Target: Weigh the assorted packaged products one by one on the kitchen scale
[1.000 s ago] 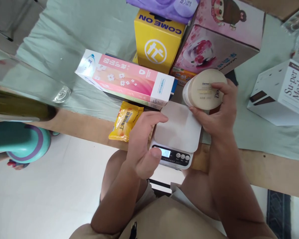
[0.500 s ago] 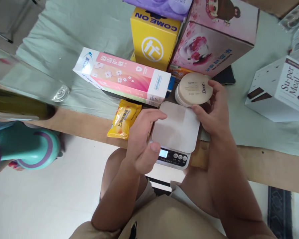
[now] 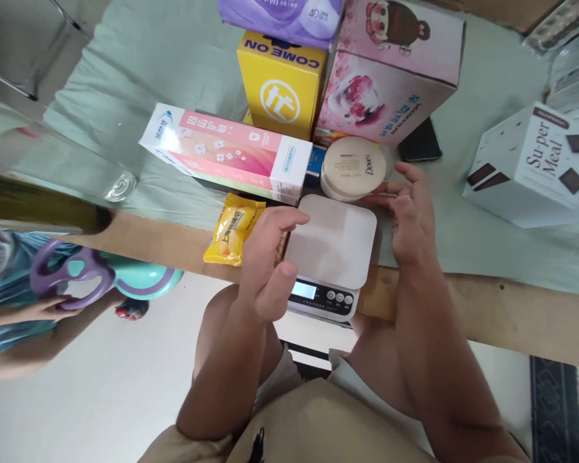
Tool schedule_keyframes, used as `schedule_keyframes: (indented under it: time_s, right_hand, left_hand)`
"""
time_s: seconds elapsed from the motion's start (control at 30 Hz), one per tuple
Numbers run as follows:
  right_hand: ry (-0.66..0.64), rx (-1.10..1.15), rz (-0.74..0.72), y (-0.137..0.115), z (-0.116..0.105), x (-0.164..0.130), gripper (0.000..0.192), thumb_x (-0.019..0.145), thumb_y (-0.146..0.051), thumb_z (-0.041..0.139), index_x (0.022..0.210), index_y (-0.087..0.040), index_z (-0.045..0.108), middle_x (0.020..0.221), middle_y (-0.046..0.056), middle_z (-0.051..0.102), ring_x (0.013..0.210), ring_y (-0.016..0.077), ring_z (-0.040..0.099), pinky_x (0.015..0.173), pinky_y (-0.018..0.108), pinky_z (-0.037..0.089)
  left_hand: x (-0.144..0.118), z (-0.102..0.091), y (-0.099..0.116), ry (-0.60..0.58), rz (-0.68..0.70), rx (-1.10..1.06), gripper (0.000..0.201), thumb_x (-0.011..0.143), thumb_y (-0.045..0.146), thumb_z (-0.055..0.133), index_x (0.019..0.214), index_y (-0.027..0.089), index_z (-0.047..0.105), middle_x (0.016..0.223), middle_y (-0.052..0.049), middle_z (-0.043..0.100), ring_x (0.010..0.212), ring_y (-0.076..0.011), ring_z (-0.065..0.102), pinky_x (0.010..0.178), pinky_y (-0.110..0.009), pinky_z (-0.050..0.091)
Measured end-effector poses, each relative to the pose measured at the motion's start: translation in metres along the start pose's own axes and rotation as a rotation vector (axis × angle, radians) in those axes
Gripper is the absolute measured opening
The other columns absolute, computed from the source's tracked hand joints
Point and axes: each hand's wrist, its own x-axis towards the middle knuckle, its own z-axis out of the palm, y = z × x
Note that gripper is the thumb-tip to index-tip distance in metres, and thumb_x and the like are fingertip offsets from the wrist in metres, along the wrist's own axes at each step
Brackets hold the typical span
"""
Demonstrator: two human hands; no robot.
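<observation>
1. At the tabletop's (image 3: 463, 238) near edge sits a white kitchen scale (image 3: 329, 252), its platform bare and its display lit.
2. Left hand (image 3: 265, 263) rests against the scale's left side, fingers loosely curled and holding nothing.
3. Right hand (image 3: 410, 215) lies on the green cloth just right of the scale, fingers spread open and empty, their tips near a round cream jar (image 3: 352, 168).
4. That jar stands on the cloth just behind the scale, free of both hands.
5. Close by lie a yellow sachet (image 3: 232, 230), a pink carton (image 3: 226, 153) and a yellow box (image 3: 280, 87).
</observation>
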Motion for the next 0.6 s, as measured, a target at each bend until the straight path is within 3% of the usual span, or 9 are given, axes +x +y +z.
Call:
schedule_keyframes:
  time_s: [0.17,0.33,0.5,0.6]
  right_hand:
    - [0.051,-0.031,0.014,-0.011,-0.008,-0.006,0.053,0.101,-0.072,0.058,0.14,-0.037,0.061,0.109,0.003,0.081,0.11,0.0262,0.079,0.103,0.051,0.062]
    - [0.179,-0.057,0.004,-0.021,-0.027,-0.012,0.055,0.101,-0.074,0.057,0.132,-0.03,0.064,0.104,0.004,0.08,0.1,0.0226,0.077,0.096,0.046,0.062]
    - [0.369,-0.002,-0.004,-0.015,-0.065,-0.013,0.049,0.096,-0.07,0.065,0.124,-0.029,0.066,0.099,0.004,0.074,0.096,0.0217,0.075,0.09,0.044,0.063]
    - [0.542,-0.005,0.027,0.0,-0.1,-0.012,0.037,0.098,-0.06,0.063,0.118,-0.028,0.063,0.1,0.003,0.068,0.092,0.0212,0.071,0.084,0.044,0.062]
  left_hand:
    - [-0.001,0.002,-0.002,-0.035,0.011,0.028,0.058,0.108,0.067,0.041,0.133,0.025,0.072,0.122,-0.011,0.071,0.112,-0.0281,0.068,0.092,-0.045,0.056]
    - [-0.001,0.014,-0.004,-0.041,-0.026,0.018,0.056,0.104,0.068,0.048,0.129,0.026,0.076,0.12,-0.011,0.074,0.112,-0.0292,0.069,0.094,-0.046,0.058]
    - [0.002,0.045,0.006,-0.036,-0.066,-0.04,0.059,0.099,0.076,0.052,0.12,0.029,0.079,0.112,-0.01,0.076,0.105,-0.0316,0.071,0.089,-0.051,0.06]
    - [0.011,0.078,0.02,-0.154,-0.07,-0.057,0.059,0.099,0.077,0.052,0.122,0.029,0.08,0.116,-0.01,0.078,0.109,-0.0329,0.073,0.094,-0.053,0.061]
